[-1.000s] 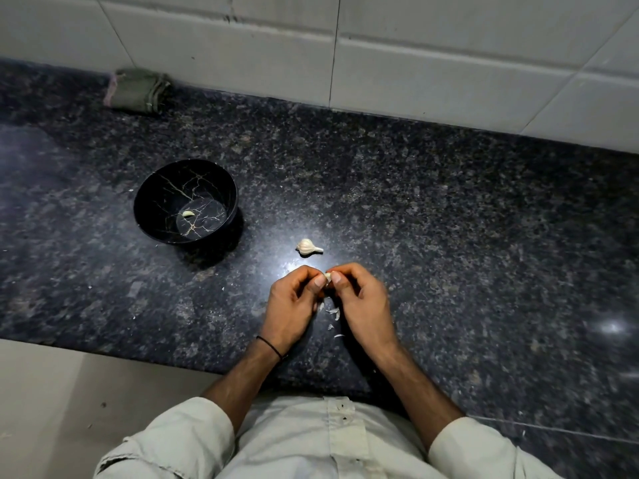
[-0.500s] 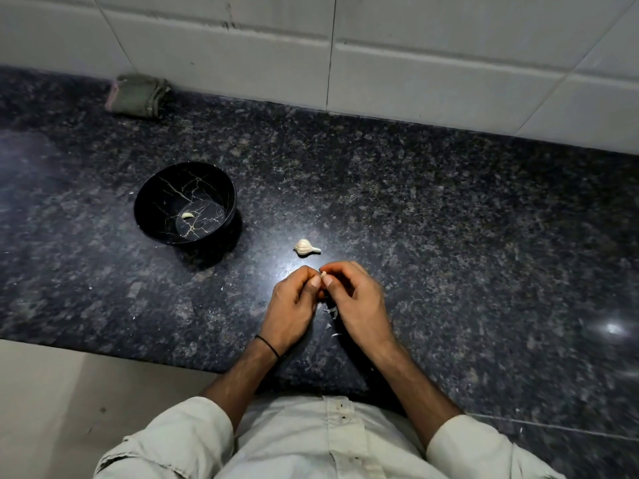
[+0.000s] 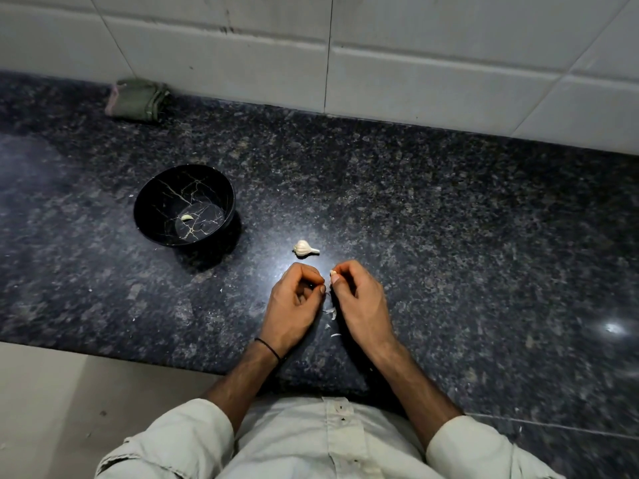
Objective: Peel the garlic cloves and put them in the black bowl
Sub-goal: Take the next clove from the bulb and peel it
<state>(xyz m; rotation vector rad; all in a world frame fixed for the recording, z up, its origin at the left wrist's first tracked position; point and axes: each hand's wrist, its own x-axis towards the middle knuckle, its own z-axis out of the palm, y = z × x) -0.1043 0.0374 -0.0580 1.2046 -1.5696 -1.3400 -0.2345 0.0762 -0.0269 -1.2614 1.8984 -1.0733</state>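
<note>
A black bowl point(image 3: 162, 188) with gold veining stands on the dark granite counter at the left, and one peeled clove point(image 3: 187, 217) lies inside it. A small white garlic bulb point(image 3: 304, 248) lies on the counter just beyond my hands. My right hand point(image 3: 359, 299) pinches a small garlic clove point(image 3: 333, 273) between thumb and forefinger. My left hand point(image 3: 294, 302) is curled beside it, fingertips pinched together a little apart from the clove; whether it holds a bit of skin is unclear. Pale peel scraps point(image 3: 332, 314) lie between my hands.
A folded green cloth point(image 3: 138, 102) sits against the white tiled wall point(image 3: 415, 57) at the back left. The counter's front edge point(image 3: 103, 354) runs below my left wrist, with pale floor beyond it. My light shirt fills the bottom.
My hands, pressed together on the clove before, have drawn slightly apart. The clove stays in the right hand. The bowl and bulb have not moved.
</note>
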